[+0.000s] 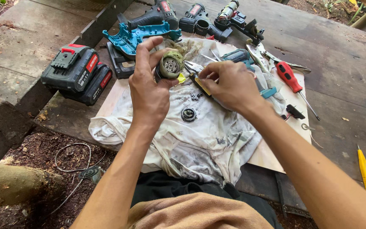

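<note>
Our left hand (149,91) grips a greasy cylindrical gearbox (169,65); our right hand (229,85) pinches a yellow-handled tool (201,82) above stained white cloth (200,135).

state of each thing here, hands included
left hand: gripping greasy gearbox, gear end facing up
right hand: holding yellow-handled tool, tip at gearbox
teal tool shell: opened, empty
battery packs: detached, stacked
round gear part: loose on stained rag
red screwdriver: lying unused
</note>
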